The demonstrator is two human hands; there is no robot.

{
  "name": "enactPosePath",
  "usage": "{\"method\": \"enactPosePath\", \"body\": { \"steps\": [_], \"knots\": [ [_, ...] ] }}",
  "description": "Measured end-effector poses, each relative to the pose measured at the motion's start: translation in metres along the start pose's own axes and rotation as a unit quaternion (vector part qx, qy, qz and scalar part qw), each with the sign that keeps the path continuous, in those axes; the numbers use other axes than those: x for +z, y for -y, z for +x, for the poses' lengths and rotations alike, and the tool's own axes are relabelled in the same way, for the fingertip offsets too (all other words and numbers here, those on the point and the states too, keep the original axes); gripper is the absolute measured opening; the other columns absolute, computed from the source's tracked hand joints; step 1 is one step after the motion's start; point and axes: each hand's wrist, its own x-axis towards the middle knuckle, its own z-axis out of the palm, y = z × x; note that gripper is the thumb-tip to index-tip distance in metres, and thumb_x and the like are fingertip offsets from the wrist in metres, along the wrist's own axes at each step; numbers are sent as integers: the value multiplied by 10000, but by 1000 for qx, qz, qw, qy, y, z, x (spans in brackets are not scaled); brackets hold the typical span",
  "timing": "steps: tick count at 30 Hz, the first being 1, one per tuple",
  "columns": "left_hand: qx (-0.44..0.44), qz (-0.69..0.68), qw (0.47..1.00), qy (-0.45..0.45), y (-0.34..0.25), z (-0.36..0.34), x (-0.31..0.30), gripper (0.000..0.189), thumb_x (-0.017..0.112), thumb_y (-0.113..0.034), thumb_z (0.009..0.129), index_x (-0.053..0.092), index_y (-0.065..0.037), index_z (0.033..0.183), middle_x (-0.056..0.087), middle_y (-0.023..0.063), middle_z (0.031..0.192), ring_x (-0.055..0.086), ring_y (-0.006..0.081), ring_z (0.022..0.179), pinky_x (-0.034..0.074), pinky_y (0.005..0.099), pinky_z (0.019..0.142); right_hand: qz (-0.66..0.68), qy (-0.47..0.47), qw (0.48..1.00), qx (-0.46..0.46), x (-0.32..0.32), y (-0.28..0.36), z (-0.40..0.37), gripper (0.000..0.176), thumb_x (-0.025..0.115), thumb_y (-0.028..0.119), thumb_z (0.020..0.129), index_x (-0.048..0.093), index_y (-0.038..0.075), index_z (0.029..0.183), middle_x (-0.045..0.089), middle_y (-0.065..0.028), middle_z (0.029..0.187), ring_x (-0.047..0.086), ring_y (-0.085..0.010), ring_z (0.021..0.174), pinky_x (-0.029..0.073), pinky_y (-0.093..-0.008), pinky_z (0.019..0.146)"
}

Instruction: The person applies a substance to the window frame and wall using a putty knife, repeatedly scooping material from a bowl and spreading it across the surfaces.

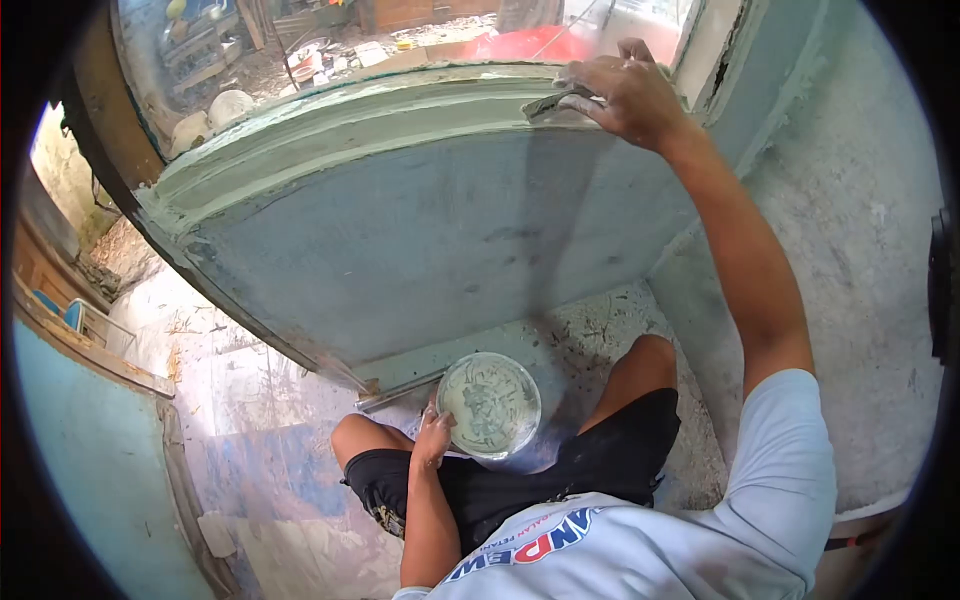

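Up at the window ledge, my right hand (628,98) is closed around a flat, putty-smeared scraper (545,107). The scraper's edge meets the pale green ledge (400,120), near its right end. Whitish paste coats the fingers, and the scraper's grip is hidden beneath them. Down between my knees stands a round bucket (539,408) with pale greenish putty (488,402) in it. My left hand (433,438) grips the left side of the bucket's rim, thumb and fingers closed on it.
Below the ledge is a blue-grey wall panel (400,250); a grey wall (850,250) rises close on my right. A metal bar (400,390) lies left of the bucket. The floor (260,420) is stained. Beyond the window glass (400,40) is clutter.
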Motion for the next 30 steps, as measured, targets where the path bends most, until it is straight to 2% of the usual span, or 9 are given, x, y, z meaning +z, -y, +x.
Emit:
{"method": "enactPosePath", "body": {
  "steps": [3,5,7,8,15,17,25,27,30],
  "knots": [
    [-7,7,1000,9,-22,-13,6,702,463,-87,859,277,-42,1534,520,154,1342,529,234,1072,420,295,941,-67,81,991,-77,-27,7,30,254,681,324,889,652,185,1100,690,-29,922,634,-241,895,372,-399,984],
    [-20,15,1000,12,-26,-15,8,690,454,-94,884,254,-48,1543,542,146,1301,542,217,999,441,304,905,-92,154,971,-161,-50,22,51,93,600,106,827,684,119,865,701,-65,837,676,-258,800,446,-448,952],
    [-57,-22,998,14,-33,-17,9,769,495,-75,777,291,16,1514,414,174,1476,417,287,1318,339,306,1064,-95,156,970,-162,-50,27,52,91,599,105,826,684,115,859,701,-69,837,676,-262,800,450,-448,948],
    [-6,5,1000,8,-12,-8,6,682,452,-96,911,219,-36,1549,559,146,1266,555,205,986,449,305,898,-99,156,969,-164,-50,30,53,90,598,105,826,684,111,853,700,-73,837,677,-265,801,454,-448,945],
    [-9,-21,999,25,-14,-8,5,680,464,-113,932,195,-26,1551,552,158,1289,558,213,1020,441,298,920,-132,153,960,-193,-39,49,79,96,590,102,826,683,84,809,698,-99,840,682,-289,806,481,-445,917],
    [-60,-25,998,18,-35,-20,8,792,485,-74,797,217,15,1537,525,161,1357,500,245,1208,348,286,1041,-138,154,956,-207,-33,54,85,102,588,101,826,683,76,797,698,-106,841,683,-296,808,489,-445,909],
    [-1,-35,999,21,-22,-12,6,813,485,-69,767,236,3,1537,537,142,1334,498,236,1192,357,283,1028,-174,158,943,-235,-22,52,98,134,581,98,825,683,49,753,695,-132,844,688,-320,813,517,-442,882],
    [-7,-45,998,34,-23,-13,6,815,487,-70,761,244,0,1536,531,140,1344,495,238,1198,357,283,1029,-190,249,925,-214,-23,45,98,178,574,94,813,668,6,690,687,-182,830,690,-370,810,540,-430,852],
    [14,-22,999,26,-40,-23,8,803,489,-75,759,273,-17,1530,525,137,1352,491,241,1203,370,283,1015,-240,302,902,-192,-47,30,87,156,582,110,799,681,34,705,684,-167,780,691,-352,784,557,-433,785]
  ]
}}
